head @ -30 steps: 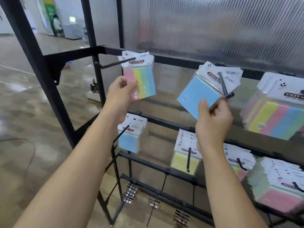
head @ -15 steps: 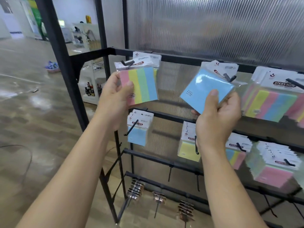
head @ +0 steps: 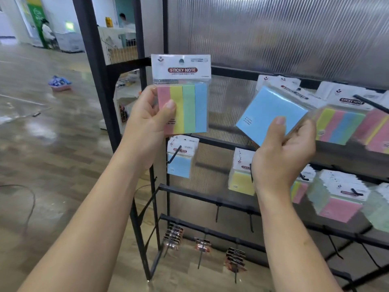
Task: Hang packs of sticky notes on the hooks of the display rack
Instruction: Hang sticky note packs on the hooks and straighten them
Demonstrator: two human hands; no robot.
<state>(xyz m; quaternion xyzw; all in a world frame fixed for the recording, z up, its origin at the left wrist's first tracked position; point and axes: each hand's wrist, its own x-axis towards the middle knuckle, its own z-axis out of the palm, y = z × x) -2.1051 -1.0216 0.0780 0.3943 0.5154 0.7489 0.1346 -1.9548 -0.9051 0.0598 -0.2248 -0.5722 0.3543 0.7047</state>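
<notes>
L hand pinches a striped pack upright by its lower left, thumb on front, held before the rack. R hand grips a blue pack, tilted, thumb on its lower edge. More packs hang on hooks below & right of both hands

"STICKY NOTE" in white on a red label stands on the striped pack's header card, and on a hanging pack's header at right.
</notes>
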